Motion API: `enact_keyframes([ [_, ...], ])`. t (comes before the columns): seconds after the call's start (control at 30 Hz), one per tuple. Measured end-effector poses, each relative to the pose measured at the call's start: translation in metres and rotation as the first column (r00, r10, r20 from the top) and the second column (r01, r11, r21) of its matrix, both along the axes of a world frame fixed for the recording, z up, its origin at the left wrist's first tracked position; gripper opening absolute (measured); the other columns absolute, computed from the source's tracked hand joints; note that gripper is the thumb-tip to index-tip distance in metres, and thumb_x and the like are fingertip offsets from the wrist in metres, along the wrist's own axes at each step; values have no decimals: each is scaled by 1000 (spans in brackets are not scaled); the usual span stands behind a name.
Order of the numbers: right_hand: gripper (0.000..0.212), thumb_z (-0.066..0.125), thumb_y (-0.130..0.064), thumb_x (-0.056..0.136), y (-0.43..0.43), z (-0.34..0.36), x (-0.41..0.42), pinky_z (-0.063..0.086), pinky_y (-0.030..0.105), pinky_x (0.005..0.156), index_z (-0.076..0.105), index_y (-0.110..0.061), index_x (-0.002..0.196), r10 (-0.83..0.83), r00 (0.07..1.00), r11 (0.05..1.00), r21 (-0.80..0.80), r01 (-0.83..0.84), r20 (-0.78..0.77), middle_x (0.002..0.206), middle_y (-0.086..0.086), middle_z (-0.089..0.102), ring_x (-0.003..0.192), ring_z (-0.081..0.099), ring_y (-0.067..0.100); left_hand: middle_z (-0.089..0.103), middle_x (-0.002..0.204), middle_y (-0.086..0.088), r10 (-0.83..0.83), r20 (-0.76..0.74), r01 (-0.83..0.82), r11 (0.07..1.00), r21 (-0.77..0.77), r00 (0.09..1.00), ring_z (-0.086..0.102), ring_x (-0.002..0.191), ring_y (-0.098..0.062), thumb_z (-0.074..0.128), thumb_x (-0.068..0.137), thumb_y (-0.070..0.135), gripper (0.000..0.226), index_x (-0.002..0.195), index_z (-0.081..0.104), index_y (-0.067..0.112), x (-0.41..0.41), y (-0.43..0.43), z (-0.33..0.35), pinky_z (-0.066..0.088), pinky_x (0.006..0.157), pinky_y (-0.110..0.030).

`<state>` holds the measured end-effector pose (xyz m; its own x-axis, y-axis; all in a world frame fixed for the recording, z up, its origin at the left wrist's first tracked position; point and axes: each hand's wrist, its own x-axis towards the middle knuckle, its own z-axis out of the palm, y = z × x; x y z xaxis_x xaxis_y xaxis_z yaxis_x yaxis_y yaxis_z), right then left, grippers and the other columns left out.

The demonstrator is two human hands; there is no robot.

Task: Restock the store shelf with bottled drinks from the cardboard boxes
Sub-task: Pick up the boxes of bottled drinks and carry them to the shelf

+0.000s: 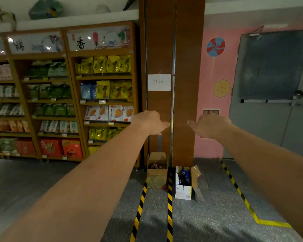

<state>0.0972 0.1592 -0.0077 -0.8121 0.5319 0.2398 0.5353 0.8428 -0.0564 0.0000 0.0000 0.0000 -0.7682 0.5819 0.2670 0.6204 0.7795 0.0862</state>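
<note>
Two opened cardboard boxes stand on the floor at the foot of a brown pillar. The brown box [157, 173] on the left holds dark bottles with reddish caps [156, 166]. The white box [183, 191] on the right holds blue bottles [184, 177]. Both my arms are stretched out forward at chest height, well above the boxes. My left hand [150, 122] and my right hand [210, 125] are empty, backs up, thumbs pointing toward each other.
Wooden store shelves [73, 117] packed with snack bags fill the left side. The brown pillar [175, 67] carries a white paper sign [159, 82]. Yellow-black hazard tape [170, 206] runs across the grey floor. A pink wall and a grey door [269, 110] are on the right.
</note>
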Motion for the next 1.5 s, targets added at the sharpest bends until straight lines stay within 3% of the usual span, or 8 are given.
enact_keyframes([
  [0.33, 74, 19, -65, 93, 39, -16, -33, 42, 44, 97, 50, -10, 131, 14, 999, 1000, -29, -13, 40, 134, 13, 53, 115, 54, 31, 56, 106, -7, 41, 1, -41, 993, -111, 999, 55, 97, -24, 35, 93, 59, 57, 119, 55, 12, -25, 38, -17, 44, 73, -33],
  [0.47, 74, 21, -65, 93, 51, -24, -66, 42, 45, 99, 48, -9, 133, -4, 999, 999, -52, 6, 39, 134, 15, 52, 117, 53, 33, 53, 92, -4, 12, 7, -11, 993, -116, 1000, 54, 87, -21, 36, 93, 60, 56, 114, 58, 12, -62, 56, -25, 43, 68, -32],
  [0.67, 72, 22, -63, 94, 68, -27, -140, 35, 51, 108, 43, -10, 139, -52, 996, 996, -72, 58, 71, 142, 15, 46, 127, 46, 35, 58, 90, 0, -38, 15, 40, 987, -154, 999, 57, 86, -20, 34, 91, 64, 52, 100, 57, 18, -144, 83, -30, 41, 64, -30],
  [0.77, 68, 24, -61, 95, 73, -23, -186, 38, 48, 105, 47, -11, 135, -79, 995, 993, -83, 83, 58, 137, 14, 51, 122, 50, 33, 58, 84, 0, -66, 24, 69, 987, -148, 998, 58, 83, -21, 35, 90, 63, 49, 87, 56, 19, -192, 89, -24, 44, 68, -31],
  [0.9, 66, 23, -60, 95, 76, -24, -251, 44, 43, 98, 54, -11, 127, -100, 995, 990, -97, 102, 27, 126, 13, 57, 113, 56, 31, 60, 101, -1, -85, 3, 85, 987, -136, 996, 56, 93, -22, 36, 90, 64, 52, 108, 59, 21, -254, 91, -19, 43, 72, -32],
  [1.17, 66, 21, -64, 94, 94, -51, -355, 41, 38, 90, 57, -14, 119, -84, 994, 994, -69, 89, 67, 122, 9, 60, 101, 57, 25, 60, 110, -3, -89, 29, 92, 980, -177, 996, 56, 98, -22, 39, 91, 62, 56, 120, 55, 18, -366, 93, -43, 41, 69, -32],
  [1.37, 71, 18, -68, 90, 123, -66, -422, 34, 46, 104, 57, -17, 122, -122, 988, 988, -82, 130, 95, 126, 6, 59, 117, 54, 26, 58, 88, -1, -96, 50, 103, 979, -178, 994, 57, 82, -20, 40, 90, 61, 51, 105, 60, 17, -430, 125, -63, 39, 59, -29],
  [1.5, 65, 22, -63, 93, 153, -65, -466, 39, 47, 97, 59, -14, 115, -82, 993, 992, -92, 90, 80, 108, 6, 62, 102, 58, 27, 55, 80, 0, -89, 38, 95, 978, -187, 995, 56, 78, -19, 42, 90, 61, 48, 100, 59, 17, -469, 161, -67, 37, 55, -28],
])
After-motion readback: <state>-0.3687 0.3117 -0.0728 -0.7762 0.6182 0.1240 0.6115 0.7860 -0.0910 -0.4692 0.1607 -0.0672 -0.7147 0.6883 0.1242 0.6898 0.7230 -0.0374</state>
